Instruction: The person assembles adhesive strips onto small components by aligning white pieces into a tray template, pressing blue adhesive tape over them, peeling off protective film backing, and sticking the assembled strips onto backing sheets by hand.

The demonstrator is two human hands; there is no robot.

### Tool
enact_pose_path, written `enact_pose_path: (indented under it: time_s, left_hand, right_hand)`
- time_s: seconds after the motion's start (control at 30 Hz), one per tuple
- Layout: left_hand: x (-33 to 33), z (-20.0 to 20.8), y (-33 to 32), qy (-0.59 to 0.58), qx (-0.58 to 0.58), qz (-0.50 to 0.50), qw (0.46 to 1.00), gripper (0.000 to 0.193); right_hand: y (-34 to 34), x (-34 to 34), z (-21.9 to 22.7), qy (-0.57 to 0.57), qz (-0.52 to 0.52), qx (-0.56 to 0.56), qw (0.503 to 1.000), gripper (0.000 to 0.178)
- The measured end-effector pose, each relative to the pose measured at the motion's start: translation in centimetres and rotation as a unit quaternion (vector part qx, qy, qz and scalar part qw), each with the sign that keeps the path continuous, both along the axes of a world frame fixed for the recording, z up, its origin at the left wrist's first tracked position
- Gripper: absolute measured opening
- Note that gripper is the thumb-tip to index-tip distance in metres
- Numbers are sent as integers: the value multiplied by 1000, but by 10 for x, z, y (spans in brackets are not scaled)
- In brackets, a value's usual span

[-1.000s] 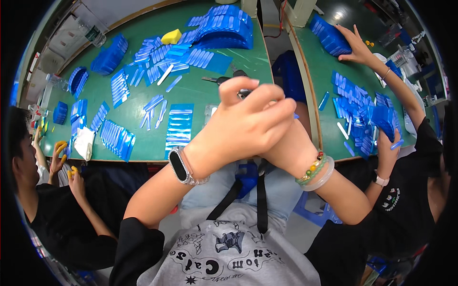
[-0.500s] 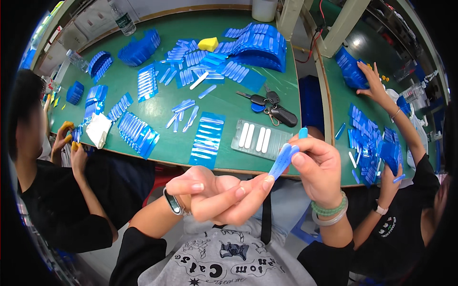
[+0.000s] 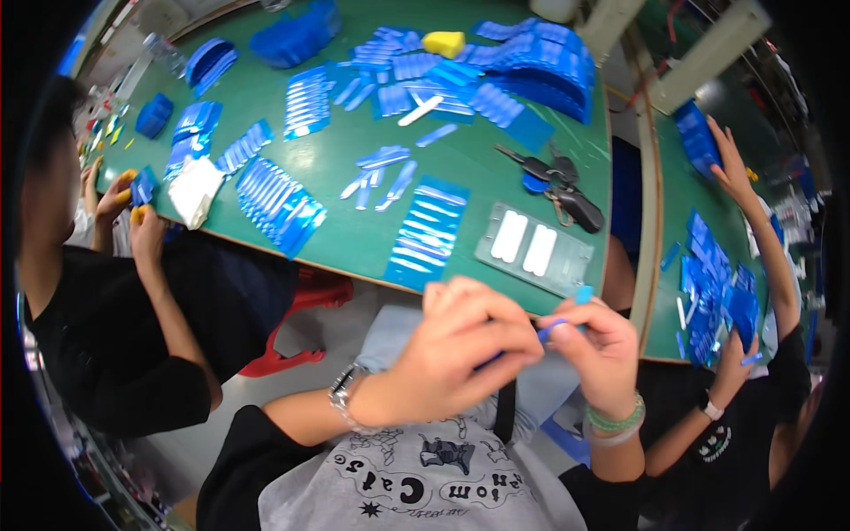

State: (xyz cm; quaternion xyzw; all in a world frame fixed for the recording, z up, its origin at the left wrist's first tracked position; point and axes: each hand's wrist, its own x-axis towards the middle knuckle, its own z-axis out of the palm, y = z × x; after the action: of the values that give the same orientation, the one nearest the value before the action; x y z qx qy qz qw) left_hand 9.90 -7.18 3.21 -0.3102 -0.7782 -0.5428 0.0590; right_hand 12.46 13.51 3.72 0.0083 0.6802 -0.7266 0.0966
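Note:
In front of my body, my left hand (image 3: 456,350) is closed, its fingertips meeting those of my right hand (image 3: 598,341). Between them are blue strips with rounded ends (image 3: 551,330), like small nail files, largely hidden by the fingers. My right hand pinches these, and a light blue strip end (image 3: 584,295) sticks up above its fingers. A dark blue edge shows under my left fingers, which are slightly blurred. Just beyond my hands lies a clear plastic tray (image 3: 567,270) with several white strips (image 3: 509,236). Left of it is a blue sheet (image 3: 427,232) bearing a row of strips.
Loose blue strips (image 3: 382,157), a key bunch (image 3: 567,195), a yellow block (image 3: 444,42) and stacked blue strip sheets (image 3: 549,66) lie on the green table (image 3: 354,234). Co-workers sit on both sides, handling blue pieces. A red stool (image 3: 310,305) stands below the table at left.
My left hand has turned over from palm up to back up, its fingers curling over the strips. The fanned strips are now mostly covered. The whole view has shifted.

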Motion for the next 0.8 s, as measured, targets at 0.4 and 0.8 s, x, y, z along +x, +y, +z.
enact_pose_path:
  time_s: [0.4, 0.8]
  left_hand:
    - [38, -34, -25, -120, 97, -39, 987, 19]
    - [35, -43, -34, -104, 66, -36, 992, 20]
  right_hand:
    - [31, -64, -3, 79, 34, 229, 969, 14]
    - [32, -103, -2, 230, 162, 474, 834, 26]
